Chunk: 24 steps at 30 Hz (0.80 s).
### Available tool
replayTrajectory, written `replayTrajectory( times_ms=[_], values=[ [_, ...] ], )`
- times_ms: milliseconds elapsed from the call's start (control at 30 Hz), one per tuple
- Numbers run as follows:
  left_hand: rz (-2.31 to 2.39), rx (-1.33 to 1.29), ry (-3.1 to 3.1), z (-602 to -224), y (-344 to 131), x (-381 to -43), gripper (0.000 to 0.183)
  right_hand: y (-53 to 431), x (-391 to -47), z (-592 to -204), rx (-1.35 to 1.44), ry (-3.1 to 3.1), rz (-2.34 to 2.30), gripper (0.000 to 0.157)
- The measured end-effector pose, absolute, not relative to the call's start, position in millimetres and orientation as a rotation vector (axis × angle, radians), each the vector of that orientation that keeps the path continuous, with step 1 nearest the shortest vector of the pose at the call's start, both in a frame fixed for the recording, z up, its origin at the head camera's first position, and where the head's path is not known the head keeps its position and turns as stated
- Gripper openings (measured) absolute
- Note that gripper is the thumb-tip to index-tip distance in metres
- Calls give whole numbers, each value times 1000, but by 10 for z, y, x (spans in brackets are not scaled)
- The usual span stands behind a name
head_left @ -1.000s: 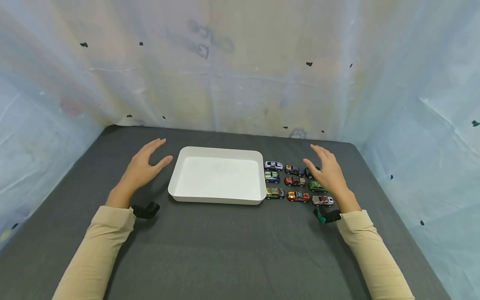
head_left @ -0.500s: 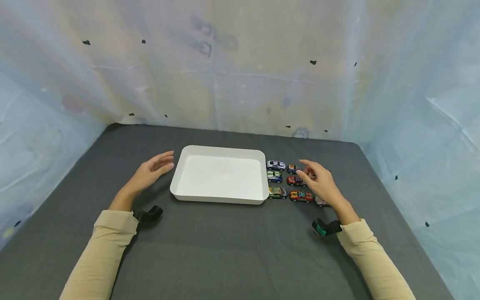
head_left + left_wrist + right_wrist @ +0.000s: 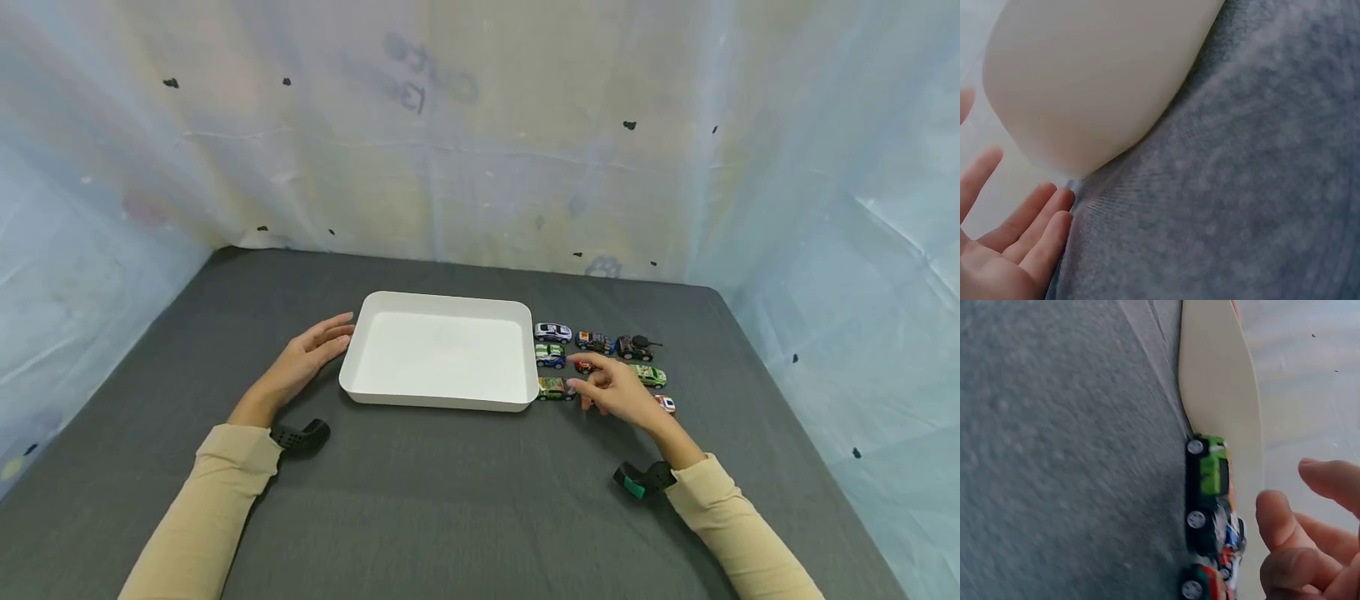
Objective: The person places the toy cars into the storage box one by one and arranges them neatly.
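A shallow white tray lies on the dark grey cloth. My left hand is at its left side, fingers extended near the wall; contact is hard to tell in the left wrist view, where the fingertips come close to the tray's corner. My right hand hovers over the front of a group of toy cars, thumb and index finger apart, nothing held. Nearest its fingertips is a green toy car, also in the right wrist view as a green car beside the tray. The front-middle car is hidden under the hand.
Toy cars stand in rows against the tray's right side: a silver one, a green-and-white one, a dark one, a black one with a barrel and a light green one. Pale curtains surround the table.
My right hand has moved left and toward me across the cars, uncovering the rear right ones. My left hand has come down and closer to the tray's left side. The tray has stayed put.
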<state>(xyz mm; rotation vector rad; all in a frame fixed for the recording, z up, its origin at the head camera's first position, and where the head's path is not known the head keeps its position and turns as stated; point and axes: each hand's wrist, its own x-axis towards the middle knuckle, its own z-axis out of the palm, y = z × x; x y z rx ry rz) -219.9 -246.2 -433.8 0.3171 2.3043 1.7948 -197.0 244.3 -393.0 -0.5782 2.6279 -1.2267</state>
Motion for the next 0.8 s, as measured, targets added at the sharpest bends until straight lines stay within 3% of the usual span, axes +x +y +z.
replayTrajectory(
  times_ms=[433, 800],
  values=[
    [1862, 523, 2317, -4377, -2390, -2209, 60, 2391, -1996, -4017, -516, 2493, -1230, 50],
    [1723, 481, 2356, -4414, -2402, -2207, 56, 2340, -1999, -4072, -555, 2533, -1164, 48]
  ],
)
